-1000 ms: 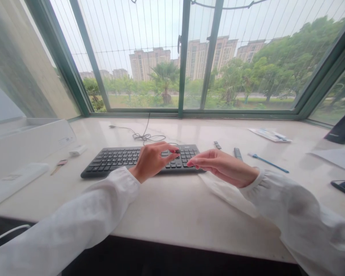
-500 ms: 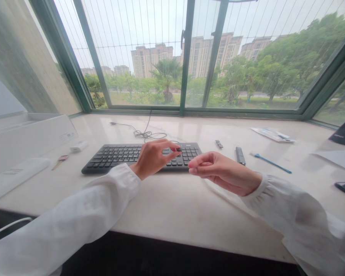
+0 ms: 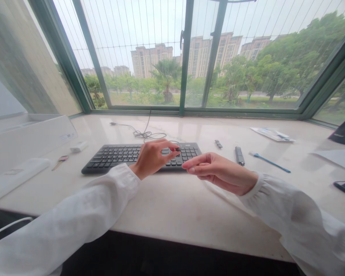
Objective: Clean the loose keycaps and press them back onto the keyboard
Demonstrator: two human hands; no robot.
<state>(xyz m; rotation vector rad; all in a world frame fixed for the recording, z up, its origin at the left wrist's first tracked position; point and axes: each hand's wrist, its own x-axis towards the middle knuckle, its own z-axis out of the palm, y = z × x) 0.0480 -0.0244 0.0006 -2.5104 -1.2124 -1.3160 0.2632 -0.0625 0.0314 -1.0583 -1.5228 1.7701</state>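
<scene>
My left hand is over the middle of the black keyboard, thumb and index finger pinched on a small dark keycap. Just right of it, my right hand reaches in over the keyboard's front edge. Its thumb and index fingertips are pressed together; whatever they hold, if anything, is too small to make out. Several loose dark keycaps lie on the marble-like counter behind my right hand. Part of the keyboard is hidden behind my left hand.
A dark stick-shaped device and a blue thin tool lie to the right, with a flat packet behind. A coiled cable sits behind the keyboard. Leftward are a key, a small white block and a white box.
My right hand has shifted slightly left, its fingertips drawn closer to the keyboard and straighter. My left hand stays in place with the keycap.
</scene>
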